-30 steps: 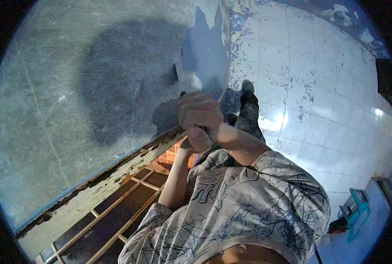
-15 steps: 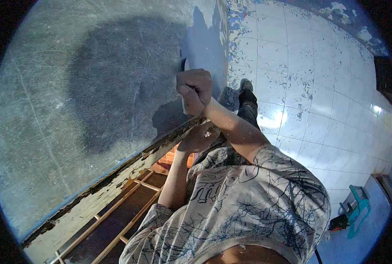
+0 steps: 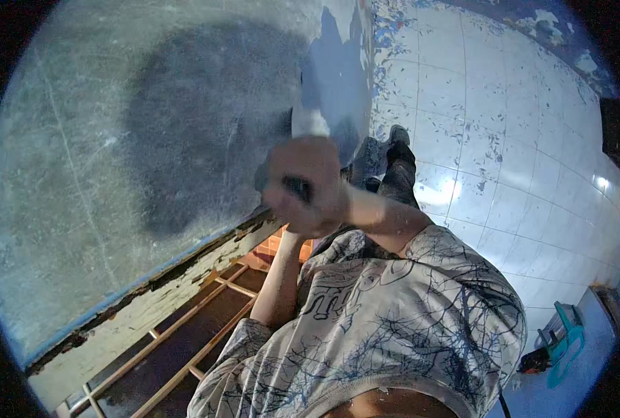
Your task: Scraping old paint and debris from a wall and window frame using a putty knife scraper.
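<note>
Blurred by motion, my right hand (image 3: 313,164) is closed in a fist beside the bare grey wall (image 3: 80,139). A dark round end, like that of a handle (image 3: 297,187), shows within the fist; the rest of that tool cannot be made out. Just beyond the knuckles is a pale, smeared patch at the wall. My left forearm (image 3: 280,279) reaches up beside the peeling frame edge (image 3: 163,296), and its hand is mostly hidden beneath the right one. Whether the left fingers hold anything does not show.
Paint flakes (image 3: 463,157) litter the white tiled floor (image 3: 526,209). Wooden bars (image 3: 202,299) cross an opening at lower left. A teal plastic object, perhaps a stool (image 3: 567,341), stands at the lower right. My shoe (image 3: 399,134) rests near the wall's foot.
My right fist has come down and nearer to me, now covering most of the left hand. The dark handle end has come into sight. The view has shifted slightly.
</note>
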A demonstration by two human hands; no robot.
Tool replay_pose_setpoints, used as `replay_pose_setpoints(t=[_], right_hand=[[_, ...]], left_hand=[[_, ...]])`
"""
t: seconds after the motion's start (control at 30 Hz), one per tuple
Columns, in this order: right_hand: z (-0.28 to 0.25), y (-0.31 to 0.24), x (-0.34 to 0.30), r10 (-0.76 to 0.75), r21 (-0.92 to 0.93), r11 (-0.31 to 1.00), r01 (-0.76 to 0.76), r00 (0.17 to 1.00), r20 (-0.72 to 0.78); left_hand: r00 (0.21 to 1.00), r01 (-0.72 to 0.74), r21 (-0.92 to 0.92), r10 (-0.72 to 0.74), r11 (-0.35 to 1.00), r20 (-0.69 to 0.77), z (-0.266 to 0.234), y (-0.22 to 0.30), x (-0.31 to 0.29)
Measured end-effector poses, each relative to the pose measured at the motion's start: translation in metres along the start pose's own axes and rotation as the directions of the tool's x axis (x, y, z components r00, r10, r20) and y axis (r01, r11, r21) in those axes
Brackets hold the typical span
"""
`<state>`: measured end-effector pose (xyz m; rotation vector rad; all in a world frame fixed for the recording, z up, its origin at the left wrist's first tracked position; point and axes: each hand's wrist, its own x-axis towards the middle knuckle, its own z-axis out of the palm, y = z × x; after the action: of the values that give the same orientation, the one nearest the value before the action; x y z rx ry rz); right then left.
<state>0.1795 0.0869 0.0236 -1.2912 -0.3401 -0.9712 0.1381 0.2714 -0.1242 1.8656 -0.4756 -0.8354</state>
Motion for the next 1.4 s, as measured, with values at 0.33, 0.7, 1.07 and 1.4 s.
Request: replay_pose_setpoints(t=[0.33,0.7,1.07,1.4], right_hand=[[0.034,-0.080,-0.005,-0.160,0.425,0.889,0.172,0.985,-0.065],[0.039,-0.057,-0.018,0.198,0.081,0.980,-0.182,0.932,-0.305],[0.041,-0.052,-0.015,0.175,0.378,0.926,0.023,0.859,-0.482],[0.024,-0.081,0.017,0.172,0.454,0.887,0.087,0.849,-0.499]], left_hand=[[0.850,0.159,0.253,-0.263,0.954,0.456,0.047,-0.005,0.102],[0.877,0.000,0.342,-0.165,0.940,0.452,0.012,0.027,0.116],[0.863,-0.127,0.493,-0.150,0.860,0.483,0.021,0.044,0.042],[0.933,-0.170,0.477,-0.016,0.862,0.360,0.024,0.050,0.003]])
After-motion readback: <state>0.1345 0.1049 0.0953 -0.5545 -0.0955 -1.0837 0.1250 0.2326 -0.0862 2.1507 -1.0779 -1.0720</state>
